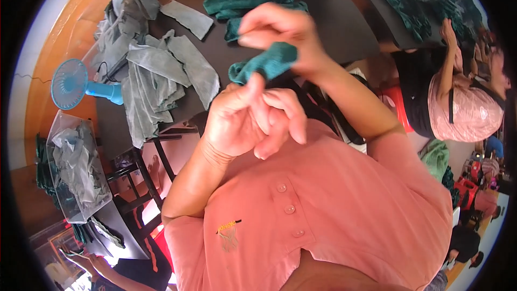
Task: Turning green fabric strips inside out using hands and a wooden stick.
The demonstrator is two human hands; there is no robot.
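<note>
- A small teal cloth (266, 62) sits just above the middle of the frame, rolled into a short fat shape and held up in the air between both hands.
- The right hand (280, 35) is above the cloth. Its fingers are closed on the right end of the cloth, pinching it.
- The left hand (250, 121) is below the cloth. Its thumb touches the left end of the cloth, and its other fingers curl in toward the palm. I cannot tell if it really grips the cloth.
- Both arms come out of a pink shirt with buttons (323, 210), which fills the lower middle of the frame.
- Behind the hands is a dark table (334, 27).
- More teal cloths (242, 2) lie in a bunch on the table at the top middle.
- A pile of grey cloths (153, 70) lies on the table at the upper left.
- A blue hand fan (75, 85) lies just left of the grey pile.
- A clear box of grey cloths (75, 167) is at the left edge, below the fan.
- Another person in a pink top (468, 108) is at the right edge, near another pile of teal cloths (425, 5).
</note>
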